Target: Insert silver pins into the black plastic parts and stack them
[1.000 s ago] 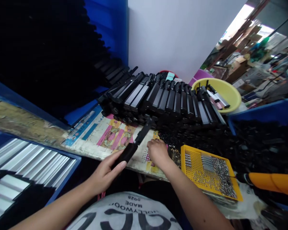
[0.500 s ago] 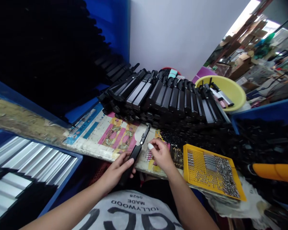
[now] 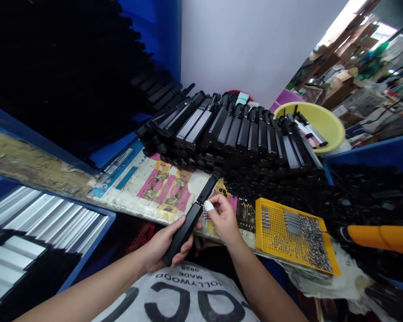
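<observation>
My left hand is wrapped round the thick lower body of a long black jointed bar, which slants up and away from me over the table edge. The thinner far arm of the bar reaches toward the stacked bars. At its joint my right hand is closed, with thumb and forefinger pinched together. A white cover sits on a fingertip there. Whatever the pinch holds is too small to make out. Small shiny metal pieces lie on the table, partly hidden behind my right hand.
Many similar black and grey bars are stacked behind. On the right stands a yellow perforated tray of small metal parts, with a yellow basin beyond. A blue crate of silver strips is at left. Small black parts lie heaped at right.
The bar has turned over, from its metal-fitted side to a plain black face, and sits nearer me at its lower end. My right hand has moved slightly left to the joint.
</observation>
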### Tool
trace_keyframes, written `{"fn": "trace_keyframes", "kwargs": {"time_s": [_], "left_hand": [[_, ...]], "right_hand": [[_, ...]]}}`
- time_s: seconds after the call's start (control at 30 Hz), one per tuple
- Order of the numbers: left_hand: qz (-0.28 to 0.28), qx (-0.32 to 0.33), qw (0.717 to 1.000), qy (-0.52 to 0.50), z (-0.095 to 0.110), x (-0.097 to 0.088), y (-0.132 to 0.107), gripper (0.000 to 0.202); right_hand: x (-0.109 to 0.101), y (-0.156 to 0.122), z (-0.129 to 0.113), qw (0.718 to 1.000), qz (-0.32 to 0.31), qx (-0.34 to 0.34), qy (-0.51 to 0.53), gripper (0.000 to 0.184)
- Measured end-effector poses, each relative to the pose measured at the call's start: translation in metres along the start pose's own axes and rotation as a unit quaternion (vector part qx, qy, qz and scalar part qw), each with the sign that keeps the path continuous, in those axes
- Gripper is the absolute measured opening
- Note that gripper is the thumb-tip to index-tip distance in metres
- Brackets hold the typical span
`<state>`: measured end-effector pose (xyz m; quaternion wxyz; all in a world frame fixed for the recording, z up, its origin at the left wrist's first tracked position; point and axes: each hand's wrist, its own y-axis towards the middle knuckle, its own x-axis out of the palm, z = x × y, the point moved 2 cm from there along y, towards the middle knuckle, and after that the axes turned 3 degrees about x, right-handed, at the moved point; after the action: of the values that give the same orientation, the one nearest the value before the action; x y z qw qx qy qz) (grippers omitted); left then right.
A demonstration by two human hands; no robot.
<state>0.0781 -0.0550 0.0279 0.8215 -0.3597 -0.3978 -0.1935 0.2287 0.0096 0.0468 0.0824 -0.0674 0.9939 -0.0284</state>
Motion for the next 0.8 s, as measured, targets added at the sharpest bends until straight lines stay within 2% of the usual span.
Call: {"fn": "trace_keyframes", "kwargs": {"time_s": [0.07,0.17,0.23,0.27,0.3,0.4,0.43,0.47,0.5,0.57,0.6,0.67,0.73,0.8], "left_hand": [[-0.001,-0.011,1.000,0.026,-0.004,0.000,0.000,0.047],[-0.001,-0.036,0.997,0.065,-0.006,0.003,-0.001,0.051],[0.025,-0.023,0.989,0.143,-0.002,0.004,-0.002,0.052],[0.046,0.005,0.977,0.210,0.003,0.005,-0.004,0.050],[0.075,0.049,0.952,0.291,0.010,0.005,-0.007,0.045],[0.153,0.188,0.833,0.498,0.034,0.006,-0.018,0.034],[0.150,0.197,0.816,0.523,0.040,0.005,-0.022,0.034],[0.131,0.180,0.823,0.523,0.043,0.005,-0.025,0.035],[0.102,0.144,0.846,0.503,0.044,0.003,-0.027,0.036],[0.058,0.063,0.893,0.443,0.043,0.001,-0.032,0.044],[0.057,0.039,0.901,0.428,0.042,0.001,-0.034,0.049],[0.085,0.063,0.884,0.456,0.041,0.004,-0.036,0.056],[0.100,0.147,0.831,0.527,0.040,0.013,-0.037,0.053],[0.084,0.213,0.786,0.574,0.036,0.025,-0.036,0.049]], "right_hand": [[0.003,-0.004,0.005,0.993,-0.042,0.047,0.100,0.021],[0.006,-0.010,0.010,0.966,-0.101,0.088,0.223,0.038],[0.005,-0.012,0.013,0.956,-0.111,0.096,0.255,0.043],[0.002,-0.012,0.014,0.956,-0.109,0.094,0.256,0.047],[-0.003,-0.011,0.015,0.959,-0.098,0.096,0.248,0.050],[-0.025,-0.003,0.015,0.973,-0.031,0.138,0.181,0.047],[-0.034,-0.001,0.014,0.976,-0.015,0.155,0.154,0.042],[-0.043,0.002,0.011,0.977,-0.016,0.165,0.130,0.037],[-0.051,0.005,0.007,0.979,-0.035,0.167,0.111,0.034],[-0.067,0.011,-0.002,0.980,-0.102,0.140,0.095,0.036],[-0.074,0.015,-0.007,0.981,-0.126,0.114,0.099,0.040],[-0.084,0.022,-0.014,0.984,-0.120,0.060,0.116,0.045],[-0.083,0.027,-0.017,0.989,-0.067,0.034,0.128,0.048],[-0.068,0.027,-0.015,0.986,-0.073,0.061,0.140,0.060]]}}
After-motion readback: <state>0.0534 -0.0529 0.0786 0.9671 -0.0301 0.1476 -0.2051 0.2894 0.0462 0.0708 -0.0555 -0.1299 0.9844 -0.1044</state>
